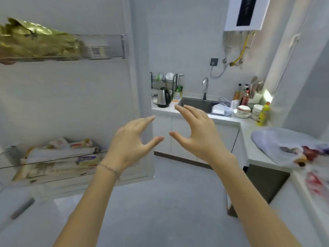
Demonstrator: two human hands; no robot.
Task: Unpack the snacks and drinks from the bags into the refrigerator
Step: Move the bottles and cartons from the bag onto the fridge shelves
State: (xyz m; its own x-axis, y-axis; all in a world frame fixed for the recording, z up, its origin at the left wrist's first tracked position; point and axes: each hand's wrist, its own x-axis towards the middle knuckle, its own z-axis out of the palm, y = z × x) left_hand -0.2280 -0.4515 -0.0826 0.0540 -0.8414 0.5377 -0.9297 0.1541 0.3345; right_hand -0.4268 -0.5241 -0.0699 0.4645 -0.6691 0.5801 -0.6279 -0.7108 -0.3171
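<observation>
1. Hovering up front, both hands are empty: the left hand (131,139) and the right hand (197,132) have fingers spread and loosely bent, thumbs almost facing, gripping nothing.
2. The goods left to unpack are off to the right, in a thin plastic bag (277,145) slumped on the counter (249,125). Red packets (309,154) show at its mouth, too blurred to name.
3. Handling call: that bag looks soft and floppy, with no stiffness to lift by. The packets should be light, crinkly and a bit slippery, so each is best taken across its body or by a sealed edge. I cannot tell whether drinks are inside; those would be heavier and want a full wrap of the fingers.
4. On the left the refrigerator door (71,104) stands open. A gold foil packet (35,41) fills most of the upper door shelf (110,49), and the lower door shelf (53,162) is crowded with flat packets.
5. For room, there is open floor between door and counter. Watch the counter's corner and the door's outer edge near the left hand. The upper shelf has free space at its right end.
</observation>
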